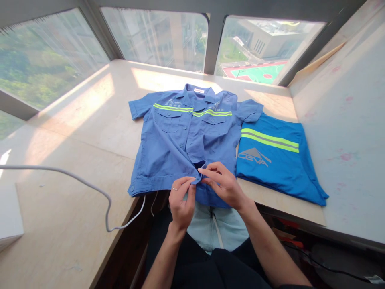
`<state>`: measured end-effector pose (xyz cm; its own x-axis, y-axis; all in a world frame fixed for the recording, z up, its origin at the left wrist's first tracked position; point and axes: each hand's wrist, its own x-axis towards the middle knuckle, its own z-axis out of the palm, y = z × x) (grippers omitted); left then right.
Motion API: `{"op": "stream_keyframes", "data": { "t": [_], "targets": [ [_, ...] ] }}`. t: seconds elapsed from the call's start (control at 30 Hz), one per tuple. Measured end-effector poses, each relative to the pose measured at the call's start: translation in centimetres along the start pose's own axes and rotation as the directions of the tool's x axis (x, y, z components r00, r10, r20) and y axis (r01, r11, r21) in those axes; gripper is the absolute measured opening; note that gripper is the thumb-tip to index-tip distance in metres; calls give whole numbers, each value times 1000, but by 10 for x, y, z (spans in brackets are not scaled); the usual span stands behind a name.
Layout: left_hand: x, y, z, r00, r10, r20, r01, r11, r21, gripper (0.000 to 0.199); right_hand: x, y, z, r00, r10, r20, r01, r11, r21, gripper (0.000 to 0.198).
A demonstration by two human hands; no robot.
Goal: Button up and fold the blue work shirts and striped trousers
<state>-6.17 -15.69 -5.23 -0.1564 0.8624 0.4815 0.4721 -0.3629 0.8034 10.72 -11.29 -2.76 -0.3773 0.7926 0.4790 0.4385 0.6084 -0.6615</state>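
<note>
A blue short-sleeved work shirt [168, 148] with yellow-green reflective stripes lies front up, collar away from me. Its lower front hangs over the near edge. At the bottom of the button placket, my left hand [182, 198], with a ring on one finger, pinches the hem. My right hand [221, 182] has its fingers closed on the placket's edge from the other side, close to the left fingertips. Between them the cloth is lifted and folded, showing a dark gap. Several buttons run up the front; whether the lowest is fastened is too small to tell.
A brighter blue folded garment [270, 152] with a striped band and "CEVA" print lies to the right, against the wall [345, 152]. A grey cable [90, 192] crosses the left side of the ledge [69, 224]. A white box [10, 216] stands far left; windows [156, 40] line the back.
</note>
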Motion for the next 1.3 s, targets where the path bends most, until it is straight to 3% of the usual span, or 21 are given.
{"op": "stream_keyframes", "data": {
  "t": [0.17, 0.37, 1.03, 1.3],
  "targets": [
    [2, -6, -5, 985, 167, 53, -170, 984, 57, 24, 9, 9, -18, 971, -221, 96, 235, 954, -187, 30],
    [3, -10, -4, 980, 189, 66, -193, 980, 56, 26, 25, 14, -24, 899, -339, 277, 387, 911, -145, 27],
    [6, -9, -2, 981, 170, 92, -175, 983, 56, 20, 23, 26, -12, 911, -335, 239, 358, 932, -58, 29],
    [2, -12, 0, 977, 192, 94, -197, 979, 52, 20, 29, 26, -12, 894, -323, 310, 353, 935, -42, 29]
  ]
}}
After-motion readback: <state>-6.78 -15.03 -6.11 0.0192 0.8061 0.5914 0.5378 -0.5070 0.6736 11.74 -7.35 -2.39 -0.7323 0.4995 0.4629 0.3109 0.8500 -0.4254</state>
